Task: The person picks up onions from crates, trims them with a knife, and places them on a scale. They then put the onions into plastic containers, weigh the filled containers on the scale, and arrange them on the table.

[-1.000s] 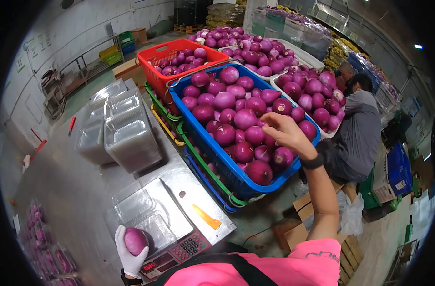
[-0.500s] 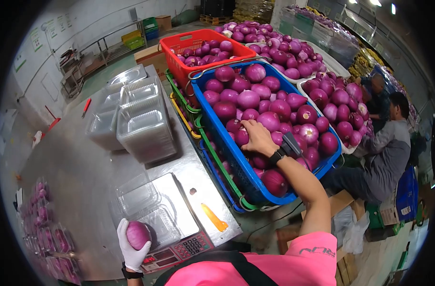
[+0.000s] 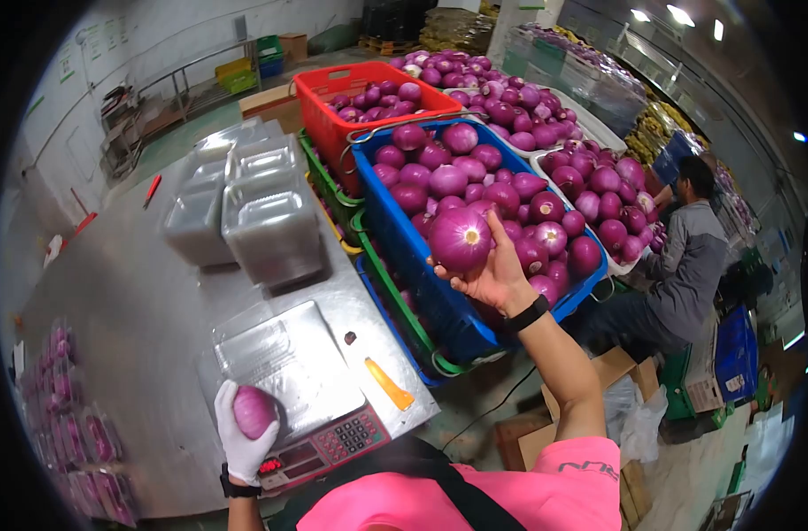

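My left hand, in a white glove, is closed around a red onion beside the digital scale. On the scale's metal plate lies an open clear plastic tray. My bare right hand grips a large red onion from below and behind, raised over the near side of the blue crate. More red onions fill that crate. An orange object, perhaps a knife handle, rests right of the scale.
Stacked clear trays stand on the metal table. Packed onions lie at the left edge. A red crate and white crates of onions sit behind. A person in grey is seated at right, near a cardboard box.
My right hand has come up out of the onion pile with an onion in it, palm now turned upward. My left hand keeps its onion by the scale. The view has shifted slightly.
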Motion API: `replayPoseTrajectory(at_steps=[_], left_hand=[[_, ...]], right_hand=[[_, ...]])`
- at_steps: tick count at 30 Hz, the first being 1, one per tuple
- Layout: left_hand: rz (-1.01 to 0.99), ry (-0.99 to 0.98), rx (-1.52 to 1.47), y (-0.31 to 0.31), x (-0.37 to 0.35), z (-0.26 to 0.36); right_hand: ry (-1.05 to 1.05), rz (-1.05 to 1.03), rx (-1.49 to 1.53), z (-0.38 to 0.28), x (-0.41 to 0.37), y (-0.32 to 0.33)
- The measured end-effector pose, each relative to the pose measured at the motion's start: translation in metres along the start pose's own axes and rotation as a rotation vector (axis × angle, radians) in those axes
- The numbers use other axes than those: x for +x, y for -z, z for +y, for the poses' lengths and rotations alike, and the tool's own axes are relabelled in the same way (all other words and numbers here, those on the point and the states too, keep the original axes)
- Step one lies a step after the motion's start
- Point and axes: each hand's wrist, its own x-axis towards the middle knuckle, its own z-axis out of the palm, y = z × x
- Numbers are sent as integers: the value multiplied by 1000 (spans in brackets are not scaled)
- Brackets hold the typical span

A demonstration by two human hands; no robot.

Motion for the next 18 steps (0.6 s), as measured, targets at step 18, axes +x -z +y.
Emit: replayPoseTrajectory(at_steps=[18], left_hand=[[77, -64, -2, 9, -7, -11]], right_hand=[[477, -632, -2363, 251, 91, -121]])
